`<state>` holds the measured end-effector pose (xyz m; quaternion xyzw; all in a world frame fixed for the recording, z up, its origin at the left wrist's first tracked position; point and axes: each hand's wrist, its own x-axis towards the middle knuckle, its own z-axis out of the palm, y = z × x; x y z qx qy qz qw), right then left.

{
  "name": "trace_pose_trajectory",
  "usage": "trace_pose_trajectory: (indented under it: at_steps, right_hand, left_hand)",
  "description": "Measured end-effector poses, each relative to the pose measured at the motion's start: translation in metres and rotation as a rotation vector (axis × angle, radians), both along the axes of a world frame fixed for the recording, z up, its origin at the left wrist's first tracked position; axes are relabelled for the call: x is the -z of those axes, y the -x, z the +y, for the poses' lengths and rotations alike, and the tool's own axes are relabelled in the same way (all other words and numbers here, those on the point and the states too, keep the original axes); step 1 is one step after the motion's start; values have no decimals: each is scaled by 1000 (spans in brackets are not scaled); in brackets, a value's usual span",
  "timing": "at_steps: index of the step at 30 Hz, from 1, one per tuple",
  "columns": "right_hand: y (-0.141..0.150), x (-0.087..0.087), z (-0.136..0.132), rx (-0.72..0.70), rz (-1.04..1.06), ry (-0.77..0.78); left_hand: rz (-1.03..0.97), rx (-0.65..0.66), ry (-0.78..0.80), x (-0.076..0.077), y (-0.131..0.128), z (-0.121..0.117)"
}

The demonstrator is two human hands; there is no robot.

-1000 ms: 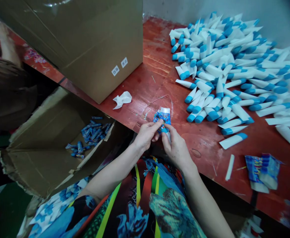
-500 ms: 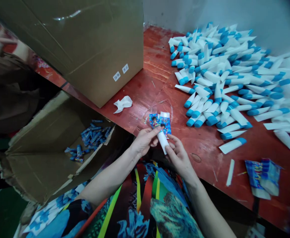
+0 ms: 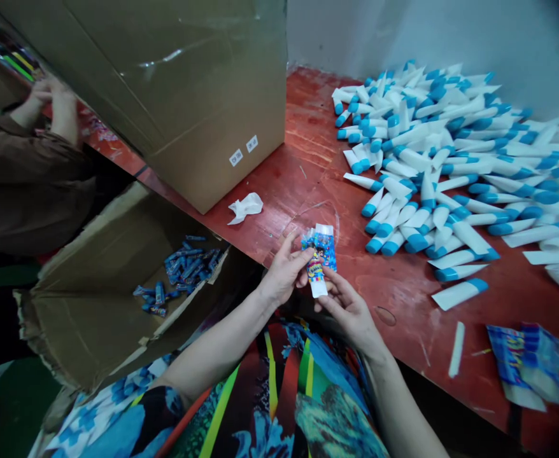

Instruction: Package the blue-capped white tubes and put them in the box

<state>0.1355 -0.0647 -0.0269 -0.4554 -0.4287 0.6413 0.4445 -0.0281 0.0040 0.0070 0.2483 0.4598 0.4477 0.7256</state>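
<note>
My left hand is closed on the upper part of a small tube, whose body carries a colourful printed wrapper. At its lower white end, my right hand pinches the same tube. Just behind my fingers, more blue printed wrappers lie on the red table. Right of my hands spreads a large heap of white tubes with blue caps. The cap of the held tube is hidden.
A tall cardboard box stands on the table at left. Below the edge, an open carton holds several blue wrapped tubes. Crumpled white paper, a white strip and blue packets lie about. Another person's hands work far left.
The tube showed plain white between my hands; now a printed wrapper covers much of it. One loose wrapper has moved from the table onto the tube. The view has shifted slightly left.
</note>
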Motion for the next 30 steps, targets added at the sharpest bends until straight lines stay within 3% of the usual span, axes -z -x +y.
trace_pose_trajectory:
  at_steps: [4, 11, 23, 26, 28, 30]
  right_hand:
    - [0, 12, 4, 97, 55, 39]
    - [5, 11, 9, 149, 33, 69]
    - [30, 12, 8, 123, -82, 7]
    - [30, 6, 11, 24, -248, -122]
    - [14, 3, 20, -12, -437, -273]
    - [-14, 0, 36, 64, -642, -414]
  left_hand:
    - [-17, 8, -11, 3, -5, -9]
    - [-48, 16, -46, 7, -6, -15]
    - [33, 41, 9, 7, 13, -20]
    - [158, -19, -11, 4, 42, -22]
    - [333, -181, -49, 1, 80, -24]
    - [598, -323, -36, 0, 130, -27]
